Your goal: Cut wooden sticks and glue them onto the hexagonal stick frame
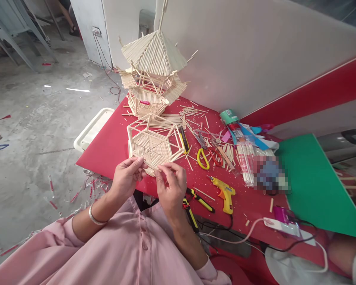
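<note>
My left hand (128,177) and my right hand (172,186) pinch the two ends of a thin wooden stick (150,165), held level between them. Just beyond lies a six-sided stick base (150,145) with an open frame of sticks standing round its edge. My fingers overlap its near side, so I cannot tell whether the held stick touches it. Behind it rises a tiered stick pagoda (156,55) with sloped roofs. A yellow glue gun (225,194) rests to the right of my right hand, and yellow-and-black pliers (202,201) lie close by that hand.
Loose sticks (192,113), yellow-handled scissors (202,158), a black-and-yellow cutter (184,139) and packed sticks (245,162) crowd the red table (103,146). A green board (317,190) stands at right. Cords and a white power strip (280,225) lie along the near right edge.
</note>
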A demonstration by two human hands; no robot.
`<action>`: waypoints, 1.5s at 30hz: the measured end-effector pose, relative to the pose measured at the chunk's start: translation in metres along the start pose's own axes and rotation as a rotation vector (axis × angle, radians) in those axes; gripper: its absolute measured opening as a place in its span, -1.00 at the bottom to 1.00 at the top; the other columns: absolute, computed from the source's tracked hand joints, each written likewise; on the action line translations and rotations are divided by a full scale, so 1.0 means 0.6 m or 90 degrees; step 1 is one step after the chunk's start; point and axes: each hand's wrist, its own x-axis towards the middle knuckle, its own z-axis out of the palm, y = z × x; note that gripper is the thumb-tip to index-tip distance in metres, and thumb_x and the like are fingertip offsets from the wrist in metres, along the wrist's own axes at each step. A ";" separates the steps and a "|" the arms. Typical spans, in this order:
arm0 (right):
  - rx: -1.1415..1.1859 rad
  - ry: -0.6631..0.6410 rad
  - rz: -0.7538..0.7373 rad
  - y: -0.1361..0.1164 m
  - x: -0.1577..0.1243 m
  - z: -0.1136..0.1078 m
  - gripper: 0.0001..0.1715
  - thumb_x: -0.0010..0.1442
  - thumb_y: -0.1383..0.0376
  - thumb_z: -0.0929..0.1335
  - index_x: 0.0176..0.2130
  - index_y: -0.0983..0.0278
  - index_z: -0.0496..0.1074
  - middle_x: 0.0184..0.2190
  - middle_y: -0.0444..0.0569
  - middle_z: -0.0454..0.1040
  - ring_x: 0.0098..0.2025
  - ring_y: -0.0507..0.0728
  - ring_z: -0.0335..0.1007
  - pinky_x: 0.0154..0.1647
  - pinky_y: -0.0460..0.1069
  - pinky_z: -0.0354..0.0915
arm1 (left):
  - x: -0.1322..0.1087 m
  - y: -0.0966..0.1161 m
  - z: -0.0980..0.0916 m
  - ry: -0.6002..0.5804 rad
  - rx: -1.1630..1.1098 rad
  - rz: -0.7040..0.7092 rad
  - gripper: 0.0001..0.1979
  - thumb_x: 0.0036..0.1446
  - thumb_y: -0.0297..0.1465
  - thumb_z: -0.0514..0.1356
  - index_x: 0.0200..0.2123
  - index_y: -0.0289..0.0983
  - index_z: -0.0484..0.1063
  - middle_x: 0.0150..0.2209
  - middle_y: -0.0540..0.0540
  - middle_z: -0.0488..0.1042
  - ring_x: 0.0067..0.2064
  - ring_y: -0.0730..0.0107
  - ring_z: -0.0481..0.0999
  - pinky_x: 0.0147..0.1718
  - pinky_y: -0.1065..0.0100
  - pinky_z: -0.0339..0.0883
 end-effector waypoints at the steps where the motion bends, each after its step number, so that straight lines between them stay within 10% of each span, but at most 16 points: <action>1: -0.002 0.001 0.000 0.000 0.000 0.000 -0.81 0.29 0.28 0.37 -0.07 0.19 0.49 -0.16 0.04 0.45 -0.10 0.13 0.41 -0.09 0.06 0.37 | 0.000 -0.001 0.000 0.001 -0.003 0.001 -0.63 -0.23 -0.25 0.50 -0.50 -0.36 0.46 -0.55 -0.02 0.52 -0.64 0.61 0.39 -0.69 0.55 0.16; 45: 0.040 0.019 -0.014 0.006 -0.005 0.004 -0.80 0.27 0.35 0.38 -0.08 0.20 0.50 -0.16 0.04 0.42 -0.13 0.10 0.43 -0.24 -0.02 0.43 | 0.001 -0.006 0.002 -0.015 -0.007 0.025 -0.63 -0.19 -0.22 0.49 -0.54 -0.35 0.44 -0.62 0.00 0.47 -0.65 0.60 0.39 -0.69 0.56 0.17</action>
